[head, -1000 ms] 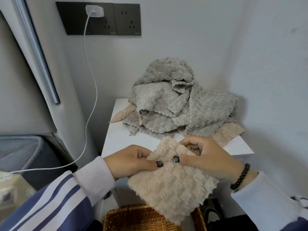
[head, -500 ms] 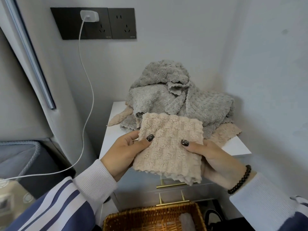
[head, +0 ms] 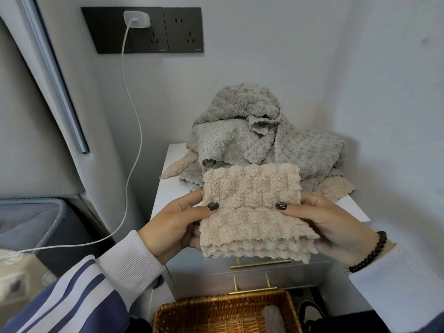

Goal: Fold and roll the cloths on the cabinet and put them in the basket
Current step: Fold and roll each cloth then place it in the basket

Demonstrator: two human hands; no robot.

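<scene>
I hold a folded beige fluffy cloth [head: 252, 212] in the air in front of the white cabinet [head: 168, 186]. My left hand [head: 175, 224] pinches its left edge, thumb on top. My right hand [head: 322, 222] pinches its right edge the same way. The cloth's layered lower edges hang down toward me. Behind it, a heap of grey cloths [head: 259, 140] lies on the cabinet top, with beige cloths [head: 336, 188] peeking out underneath. A wicker basket [head: 216, 308] stands on the floor below, with a rolled cloth [head: 271, 318] partly visible inside.
The cabinet sits in a corner, walls behind and to the right. Its drawers have gold handles [head: 259, 261]. A white charger cable [head: 132, 140] hangs from a black wall socket [head: 144, 30] to the left. A grey padded piece of furniture [head: 31, 222] stands at the left.
The cloth went from hanging loosely below my hands to a folded, flatter shape raised above the basket. My hands moved apart to its two side edges.
</scene>
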